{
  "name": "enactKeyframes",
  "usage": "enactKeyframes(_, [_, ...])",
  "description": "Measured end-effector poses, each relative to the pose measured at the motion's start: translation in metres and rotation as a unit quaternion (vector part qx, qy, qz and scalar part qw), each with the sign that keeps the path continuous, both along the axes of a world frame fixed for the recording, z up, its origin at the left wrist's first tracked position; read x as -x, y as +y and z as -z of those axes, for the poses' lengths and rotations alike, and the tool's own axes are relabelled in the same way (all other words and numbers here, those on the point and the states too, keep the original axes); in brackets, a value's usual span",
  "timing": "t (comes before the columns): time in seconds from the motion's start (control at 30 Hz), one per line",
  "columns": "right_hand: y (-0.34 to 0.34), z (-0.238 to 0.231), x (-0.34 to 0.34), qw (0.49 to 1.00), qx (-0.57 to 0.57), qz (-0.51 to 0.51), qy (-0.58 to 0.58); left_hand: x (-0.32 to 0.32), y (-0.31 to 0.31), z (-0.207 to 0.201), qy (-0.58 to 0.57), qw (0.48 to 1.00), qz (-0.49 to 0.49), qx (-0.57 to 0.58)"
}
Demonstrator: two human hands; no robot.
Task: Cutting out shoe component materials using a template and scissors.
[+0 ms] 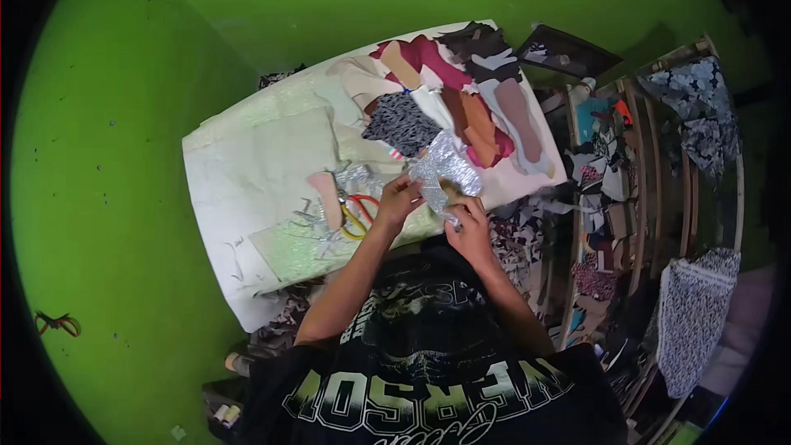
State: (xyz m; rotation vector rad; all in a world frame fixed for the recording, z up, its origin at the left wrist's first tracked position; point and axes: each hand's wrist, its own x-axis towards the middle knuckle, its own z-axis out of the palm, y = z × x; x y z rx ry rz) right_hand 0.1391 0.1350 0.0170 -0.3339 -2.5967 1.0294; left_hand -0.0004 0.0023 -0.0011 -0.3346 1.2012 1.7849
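Observation:
Between my two hands is a cut piece of shiny silver material [432,195]. My left hand [401,199] pinches its left edge with closed fingers. Closed fingers of my right hand [468,221] grip its lower right end. Just beyond, more silver material [456,166] lies on the white table [247,148]. To the left of my left hand rest scissors [359,216] with red and yellow handles. A pale pink sole-shaped piece [325,199] lies beside them, among thin silver scraps [317,231].
A black-and-grey patterned piece [404,125] lies beyond my hands. Brown, maroon and beige cut pieces [476,128] spread over the far right of the table. On the right, a wooden rack [638,189] holds many scraps. A dark-framed tray [568,49] stands behind the table.

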Motion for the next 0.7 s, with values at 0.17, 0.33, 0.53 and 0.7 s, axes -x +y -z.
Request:
enactKeyframes(0.17, [0.100, 0.029, 0.004, 0.952, 0.299, 0.062, -0.003, 0.008, 0.093, 0.048, 0.139, 0.988, -0.016, 0.060])
enactKeyframes(0.33, [0.144, 0.069, 0.023, 0.975, 0.200, 0.053, -0.085, 0.019, 0.120, 0.129, 0.194, 0.964, -0.110, 0.148])
enactKeyframes(0.53, [0.168, 0.100, 0.028, 0.982, 0.161, 0.036, -0.093, 0.025, 0.141, 0.099, 0.335, 0.868, -0.024, 0.365])
enactKeyframes(0.7, [0.175, 0.106, 0.036, 0.984, 0.146, -0.017, -0.099, 0.030, 0.141, 0.095, 0.422, 0.815, -0.039, 0.396])
